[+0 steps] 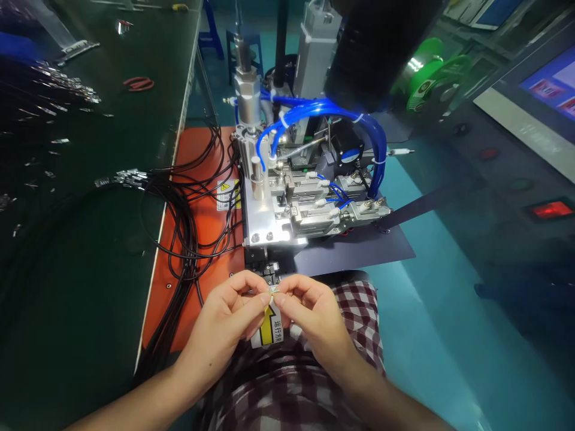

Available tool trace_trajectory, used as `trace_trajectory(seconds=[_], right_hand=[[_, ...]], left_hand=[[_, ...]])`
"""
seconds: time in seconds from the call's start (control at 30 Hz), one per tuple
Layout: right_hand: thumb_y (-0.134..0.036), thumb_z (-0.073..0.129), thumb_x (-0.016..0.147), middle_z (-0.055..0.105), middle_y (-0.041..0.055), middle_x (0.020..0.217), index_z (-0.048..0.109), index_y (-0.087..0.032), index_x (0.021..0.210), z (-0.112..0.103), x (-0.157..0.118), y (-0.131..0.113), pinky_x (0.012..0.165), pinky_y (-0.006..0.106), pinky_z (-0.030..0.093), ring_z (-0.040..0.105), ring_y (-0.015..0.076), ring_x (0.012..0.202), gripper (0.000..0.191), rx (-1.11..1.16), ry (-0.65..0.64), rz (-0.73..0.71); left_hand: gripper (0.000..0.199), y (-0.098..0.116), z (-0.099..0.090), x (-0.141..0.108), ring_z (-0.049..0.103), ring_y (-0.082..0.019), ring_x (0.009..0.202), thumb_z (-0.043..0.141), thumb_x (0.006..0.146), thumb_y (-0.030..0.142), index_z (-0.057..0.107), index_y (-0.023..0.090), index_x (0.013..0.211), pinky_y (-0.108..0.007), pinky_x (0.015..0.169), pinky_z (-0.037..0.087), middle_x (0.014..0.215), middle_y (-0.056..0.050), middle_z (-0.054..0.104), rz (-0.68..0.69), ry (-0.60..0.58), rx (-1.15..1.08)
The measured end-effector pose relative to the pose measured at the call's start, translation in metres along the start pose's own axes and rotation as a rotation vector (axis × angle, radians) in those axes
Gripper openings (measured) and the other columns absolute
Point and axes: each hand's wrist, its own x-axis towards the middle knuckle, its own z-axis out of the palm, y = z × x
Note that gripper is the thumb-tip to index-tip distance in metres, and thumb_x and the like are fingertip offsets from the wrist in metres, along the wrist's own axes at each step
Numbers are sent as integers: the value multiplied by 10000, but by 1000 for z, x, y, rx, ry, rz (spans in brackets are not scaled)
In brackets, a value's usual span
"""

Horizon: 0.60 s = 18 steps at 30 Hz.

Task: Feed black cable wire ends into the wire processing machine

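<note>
My left hand (pixel 231 311) and my right hand (pixel 312 311) meet at the front of a metal machine (pixel 265 221). Each pinches thumb against forefinger, and the fingertips almost touch. Between them show fine light-coloured wires (pixel 275 291), too small to make out fully. Just below the fingers is a white label with a yellow arrow (pixel 267 328). Small dark metal parts of the machine (pixel 269 272) stand right beyond my fingertips. Whether the wires belong to a cable is hidden by my hands.
Black cables (pixel 186 239) with metal-tipped ends (pixel 130 178) lie across the orange plate (pixel 215 230) on the left. Red-handled pliers (pixel 139 84) rest on the dark green table (pixel 90 251). Blue air hoses (pixel 314 108) arch over the machine. Rightward stands a control panel with a red lit switch (pixel 552 209).
</note>
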Motion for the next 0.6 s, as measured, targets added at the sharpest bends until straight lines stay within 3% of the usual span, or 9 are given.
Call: trace_trajectory(seconds=[0.23,0.6], right_hand=[[-248,644,740,523,2,618,558,-87,752,2,-5,-2,514,188,363,449,57,526,183,-104,14,-68],[-249,663,721,533,3,619,571,-90,743,0,-4,-1,512,191,375,476,65,517,185,-77,13,-31]], left_hand=[[253,1,2,-1,245,-46,474,560,866,386,473,149,883,-184,465,178,503,50,303,6,-18,-18],[290,6,6,-1,217,-34,455,566,859,394,448,131,885,-162,430,145,493,68,276,-8,-19,-9]])
